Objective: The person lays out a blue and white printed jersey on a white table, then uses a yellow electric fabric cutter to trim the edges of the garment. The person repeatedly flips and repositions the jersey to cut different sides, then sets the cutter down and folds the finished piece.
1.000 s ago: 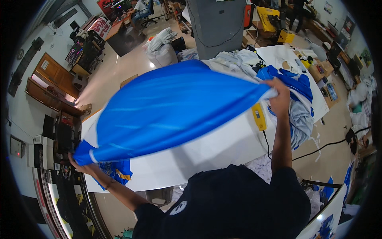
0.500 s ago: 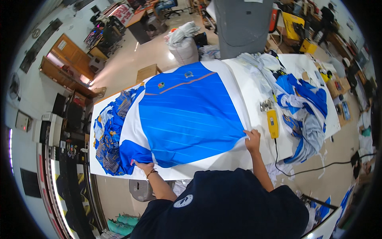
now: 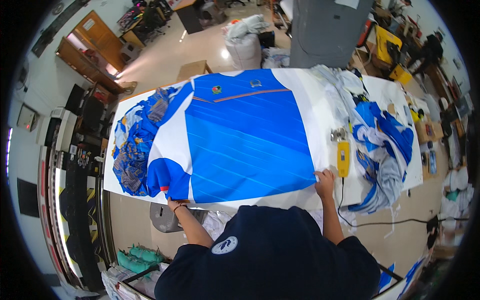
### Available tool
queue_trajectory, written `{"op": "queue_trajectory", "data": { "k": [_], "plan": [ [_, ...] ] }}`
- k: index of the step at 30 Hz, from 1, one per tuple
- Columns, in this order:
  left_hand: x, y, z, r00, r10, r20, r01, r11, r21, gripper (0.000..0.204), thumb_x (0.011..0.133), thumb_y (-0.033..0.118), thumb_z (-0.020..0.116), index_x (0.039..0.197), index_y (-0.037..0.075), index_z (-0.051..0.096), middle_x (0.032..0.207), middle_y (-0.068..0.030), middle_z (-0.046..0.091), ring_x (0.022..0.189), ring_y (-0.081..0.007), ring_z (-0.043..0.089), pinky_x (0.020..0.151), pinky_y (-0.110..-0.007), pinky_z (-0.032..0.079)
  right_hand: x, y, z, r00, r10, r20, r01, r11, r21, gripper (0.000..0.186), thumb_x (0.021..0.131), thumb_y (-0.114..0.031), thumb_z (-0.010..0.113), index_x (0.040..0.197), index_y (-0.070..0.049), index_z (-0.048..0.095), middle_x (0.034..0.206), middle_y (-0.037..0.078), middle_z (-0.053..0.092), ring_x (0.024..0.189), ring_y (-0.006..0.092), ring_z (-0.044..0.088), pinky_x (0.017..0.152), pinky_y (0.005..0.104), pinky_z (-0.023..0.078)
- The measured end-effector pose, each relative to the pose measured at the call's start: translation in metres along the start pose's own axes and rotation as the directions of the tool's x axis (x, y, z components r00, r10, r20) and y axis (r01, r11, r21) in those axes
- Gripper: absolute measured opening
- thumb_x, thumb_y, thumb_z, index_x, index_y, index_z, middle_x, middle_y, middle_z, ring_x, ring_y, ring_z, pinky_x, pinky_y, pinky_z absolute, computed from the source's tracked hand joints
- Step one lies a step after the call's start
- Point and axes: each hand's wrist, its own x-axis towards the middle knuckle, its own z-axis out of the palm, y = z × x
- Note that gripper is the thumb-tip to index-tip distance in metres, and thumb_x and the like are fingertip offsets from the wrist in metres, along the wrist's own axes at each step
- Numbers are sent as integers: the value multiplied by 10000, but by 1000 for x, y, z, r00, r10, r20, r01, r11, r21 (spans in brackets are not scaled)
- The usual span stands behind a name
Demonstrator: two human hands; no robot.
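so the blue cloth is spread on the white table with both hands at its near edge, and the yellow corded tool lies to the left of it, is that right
The side is wrong: the head view shows the yellow corded tool to the right of the blue cloth, which is spread on the white table with the left hand and right hand at its near edge.

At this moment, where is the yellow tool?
In the head view, the yellow tool lies on the white table, between the blue printed fabric and the crumpled pile at right.
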Motion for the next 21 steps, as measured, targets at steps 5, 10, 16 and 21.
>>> {"op": "queue_trajectory", "data": {
  "k": [5, 10, 16, 21],
  "plan": [
    [-37, -25, 15, 621, 781, -65, -229, 260, 938, 515, 928, 373, 610, 1284, 0, 603, 1274, -215, 649, 1190, -388, 615, 1040, -532, 457, -13, -4, -13, 991, 10, 131, -11, 1000, 7, 278, 636, -16, 688, 867, -158, 751, 946, 80, 572, 996, 300, 537, 887, 447, 381],
    [-77, -100, 75, 458, 554, 695, -762, -159, 628, 734, 868, 497, 703, 1390, 15, 519, 1384, -224, 548, 1349, -415, 444, 1135, -551, 305, -8, -28, -30, 981, -6, 192, -7, 998, 65, 430, 764, -219, 737, 1183, -135, 689, 1376, 188, 531, 1330, 384, 455, 1108, 510, 327],
    [-126, -133, 78, 644, 28, 765, -639, -530, 558, 962, 862, 768, 531, 1612, 229, 264, 1677, -207, 85, 1527, -486, 36, 1184, -686, 47, -30, -26, -10, 971, 93, 222, -86, 995, -41, 757, 914, -336, 674, 1548, -74, 352, 1520, 203, 433, 1409, 380, 395, 1169, 574, 245],
    [-111, -118, 41, 675, 24, 738, -594, -575, 562, 1026, 840, 832, 487, 1633, 245, 205, 1686, -225, 7, 1525, -511, -42, 1180, -700, 3, -51, -33, -22, 967, 154, 205, -151, 988, -30, 721, 923, -282, 661, 1535, -57, 354, 1509, 207, 439, 1406, 353, 412, 1177, 580, 221]
  ]
}}
